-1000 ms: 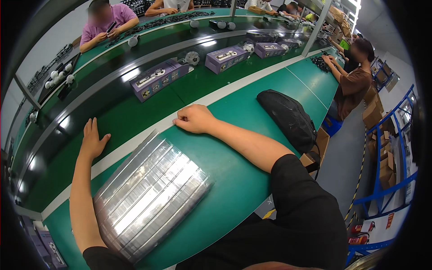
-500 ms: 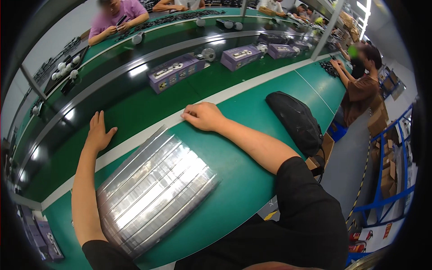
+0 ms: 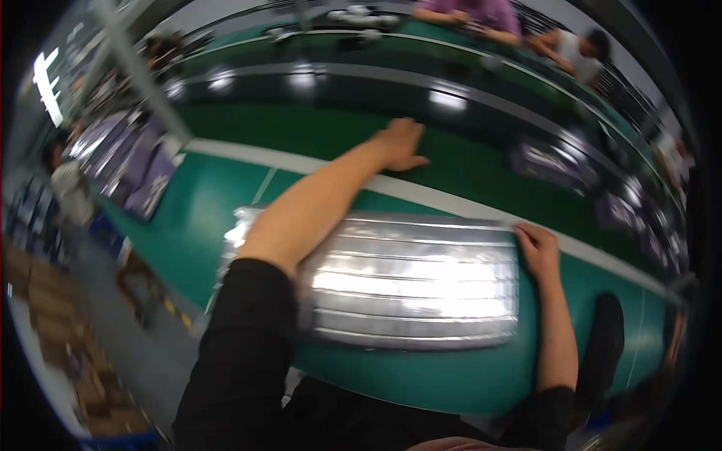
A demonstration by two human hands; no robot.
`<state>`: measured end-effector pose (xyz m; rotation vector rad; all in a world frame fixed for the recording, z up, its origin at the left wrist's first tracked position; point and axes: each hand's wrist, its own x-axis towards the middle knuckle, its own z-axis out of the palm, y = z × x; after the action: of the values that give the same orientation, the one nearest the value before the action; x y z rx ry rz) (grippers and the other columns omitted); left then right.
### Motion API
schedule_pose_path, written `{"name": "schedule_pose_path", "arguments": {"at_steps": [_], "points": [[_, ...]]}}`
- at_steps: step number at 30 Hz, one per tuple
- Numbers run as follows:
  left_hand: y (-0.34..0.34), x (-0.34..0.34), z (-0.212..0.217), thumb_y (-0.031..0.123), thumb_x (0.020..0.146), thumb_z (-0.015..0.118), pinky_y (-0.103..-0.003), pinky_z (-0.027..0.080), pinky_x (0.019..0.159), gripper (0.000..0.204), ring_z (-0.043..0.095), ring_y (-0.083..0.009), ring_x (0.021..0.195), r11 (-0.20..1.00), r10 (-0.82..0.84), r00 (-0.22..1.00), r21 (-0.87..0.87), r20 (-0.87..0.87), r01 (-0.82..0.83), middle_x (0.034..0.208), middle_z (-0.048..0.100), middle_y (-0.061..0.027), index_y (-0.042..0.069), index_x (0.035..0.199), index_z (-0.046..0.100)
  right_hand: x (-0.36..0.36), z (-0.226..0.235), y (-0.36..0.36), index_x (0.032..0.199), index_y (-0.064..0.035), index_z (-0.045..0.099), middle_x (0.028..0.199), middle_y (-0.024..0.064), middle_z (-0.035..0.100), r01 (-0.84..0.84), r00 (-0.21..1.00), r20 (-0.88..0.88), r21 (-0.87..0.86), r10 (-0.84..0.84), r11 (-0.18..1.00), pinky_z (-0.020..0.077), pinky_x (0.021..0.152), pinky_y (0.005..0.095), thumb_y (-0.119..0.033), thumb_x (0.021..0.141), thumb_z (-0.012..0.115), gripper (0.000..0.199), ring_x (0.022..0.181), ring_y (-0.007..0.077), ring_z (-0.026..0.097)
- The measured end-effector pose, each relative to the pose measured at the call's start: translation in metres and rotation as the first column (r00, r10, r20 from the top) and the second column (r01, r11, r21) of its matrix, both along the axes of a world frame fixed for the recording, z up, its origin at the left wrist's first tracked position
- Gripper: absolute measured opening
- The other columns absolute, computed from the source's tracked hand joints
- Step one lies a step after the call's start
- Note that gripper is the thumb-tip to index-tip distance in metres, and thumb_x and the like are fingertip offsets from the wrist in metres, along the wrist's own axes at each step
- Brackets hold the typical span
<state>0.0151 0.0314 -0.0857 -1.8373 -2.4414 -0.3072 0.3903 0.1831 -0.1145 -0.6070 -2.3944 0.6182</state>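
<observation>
Plastic sheet stack (image 3: 414,282) lies mid-desk (image 3: 406,379). Conveyor belt (image 3: 286,124) runs behind the desk's far edge. Left grip (image 3: 404,144) over belt, left forearm (image 3: 308,207) crossing above stack's left part. Right grip (image 3: 540,248) at stack's far right corner; contact unclear. Pouch (image 3: 604,338) on desk, right of right forearm (image 3: 555,331). Packages (image 3: 139,161) at desk's left end. Boxes (image 3: 555,164) on belt, to the right. Cartons (image 3: 53,308) left of aisle floor (image 3: 150,353).

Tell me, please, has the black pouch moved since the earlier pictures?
No, not visibly: the black pouch lies on the green tabletop, to the left of the pale seam and roughly parallel to it, as before.
</observation>
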Motion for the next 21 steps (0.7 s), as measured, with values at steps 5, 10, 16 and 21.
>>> {"name": "schedule_pose_path", "arguments": {"at_steps": [5, 10, 16, 21], "points": [[0.007, 0.013, 0.009, 0.057, 0.086, 0.057, -0.053, 0.028, 0.111, 0.089, 0.022, -0.0405, 0.141, 0.988, 0.056, 0.998, -0.148, 0.018, -0.053, 0.15, 0.026, -0.0258, -0.001, 0.147, 0.026, 0.01, 0.004, 0.008, 0.088, 0.0026, 0.07, 0.077, 0.0156, 0.067, -0.005, 1.0, -0.002, -0.062, 0.005, 0.998, 0.0484, 0.066, 0.0311, -0.017, 0.089, 0.066, 0.02, 0.07, 0.02, 0.063], [0.012, 0.014, 0.002, 0.057, 0.085, 0.057, -0.056, 0.026, 0.111, 0.092, 0.016, -0.0404, 0.144, 0.989, 0.075, 0.995, -0.136, 0.062, -0.066, 0.154, 0.02, -0.0257, 0.001, 0.149, 0.023, 0.016, -0.005, 0.024, 0.081, 0.0042, 0.066, 0.06, 0.0075, 0.055, 0.053, 0.998, 0.048, -0.136, -0.047, 0.989, 0.0364, 0.054, 0.0285, -0.018, 0.091, 0.064, 0.024, 0.057, 0.0112, 0.047], [0.011, 0.014, 0.003, 0.058, 0.085, 0.058, -0.056, 0.026, 0.11, 0.092, 0.016, -0.0406, 0.144, 0.988, 0.076, 0.993, -0.143, 0.094, -0.062, 0.154, 0.02, -0.0258, 0.002, 0.149, 0.023, 0.007, 0.005, 0.008, 0.078, 0.0039, 0.062, 0.058, 0.0007, 0.046, 0.004, 1.0, -0.001, -0.136, -0.004, 0.991, 0.03, 0.052, 0.0259, -0.017, 0.092, 0.063, 0.025, 0.057, 0.0066, 0.039], [0.011, 0.014, 0.003, 0.058, 0.085, 0.057, -0.056, 0.028, 0.109, 0.092, 0.016, -0.0405, 0.144, 0.988, 0.07, 0.993, -0.146, 0.1, -0.055, 0.154, 0.02, -0.0258, 0.002, 0.149, 0.024, 0.007, 0.004, 0.008, 0.075, 0.0038, 0.059, 0.058, -0.0006, 0.044, -0.004, 1.0, -0.017, -0.141, 0.002, 0.99, 0.0287, 0.051, 0.0255, -0.017, 0.092, 0.063, 0.027, 0.057, 0.006, 0.036]]}}
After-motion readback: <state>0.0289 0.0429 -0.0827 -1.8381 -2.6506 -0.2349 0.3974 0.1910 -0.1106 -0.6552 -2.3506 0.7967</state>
